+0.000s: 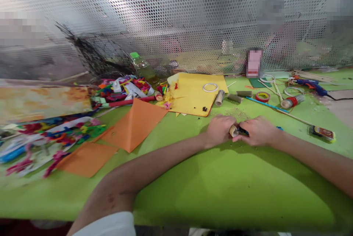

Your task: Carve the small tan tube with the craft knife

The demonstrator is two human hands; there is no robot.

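My left hand is curled in a fist around a short pale wooden cylinder, whose cut end shows between the two hands. My right hand is closed too, gripping a small dark tool pressed against that cylinder's end. Both hands rest on the green table cover, touching each other. Fine wood crumbs lie just beyond them.
An orange folded sheet and yellow sheet lie left and behind. Tape rolls, wooden pieces, a red tape roll, sticks, a blue glue gun and colourful scraps surround. A perforated metal screen backs the table.
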